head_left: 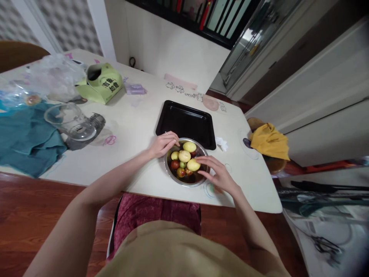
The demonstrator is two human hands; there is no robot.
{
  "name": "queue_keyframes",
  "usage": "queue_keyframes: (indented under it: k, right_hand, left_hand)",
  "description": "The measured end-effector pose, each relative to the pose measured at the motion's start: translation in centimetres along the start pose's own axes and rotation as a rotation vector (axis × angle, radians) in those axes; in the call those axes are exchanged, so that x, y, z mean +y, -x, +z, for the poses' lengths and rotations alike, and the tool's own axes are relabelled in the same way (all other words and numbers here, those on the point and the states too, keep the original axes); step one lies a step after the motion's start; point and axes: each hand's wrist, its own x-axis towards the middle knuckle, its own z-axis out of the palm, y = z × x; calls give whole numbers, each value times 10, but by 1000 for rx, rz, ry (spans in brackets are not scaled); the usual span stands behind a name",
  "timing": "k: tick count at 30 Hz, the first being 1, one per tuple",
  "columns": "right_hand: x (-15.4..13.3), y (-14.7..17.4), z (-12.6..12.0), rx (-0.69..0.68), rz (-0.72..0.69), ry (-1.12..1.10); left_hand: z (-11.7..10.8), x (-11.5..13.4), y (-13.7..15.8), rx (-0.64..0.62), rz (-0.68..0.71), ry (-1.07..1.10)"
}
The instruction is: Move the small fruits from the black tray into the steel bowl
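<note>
A round metal bowl [170, 177] stands near the table's front edge, with several yellow and reddish-brown fruits inside. My left hand [165, 144] is at its upper left rim, fingers curled over the edge. Over the bowl's right side reaches my right hand [216, 172], thumb and fingers spread apart. Its fingertips touch the right end of a yellow oval fruit [193, 165], which looks like a lemon. Two more yellow fruits lie close by, a pale one [184, 156] and one at the far rim [189, 146]. A dark red fruit [174, 164] sits at the left.
Just behind the bowl lies a black baking tray [187, 119], a crumpled white tissue [221, 144] at its right. Farther left are a clear glass jug [70, 121] on its side, a teal cloth [29, 138], a green carton [105, 86] and plastic bags [56, 75].
</note>
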Motion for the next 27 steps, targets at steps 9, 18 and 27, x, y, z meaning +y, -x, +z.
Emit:
queue_keyframes:
  k: [9, 18, 27]
  right_hand:
    - [18, -40, -5, 125, 15, 4]
    - [36, -47, 10, -8, 42, -68]
    - [38, -32, 18, 93, 148, -129]
  left_hand:
    - [-2, 0, 0, -26, 1, -14]
    - [-1, 1, 0, -25, -27, 12]
    - [-3, 4, 0, -37, -34, 30]
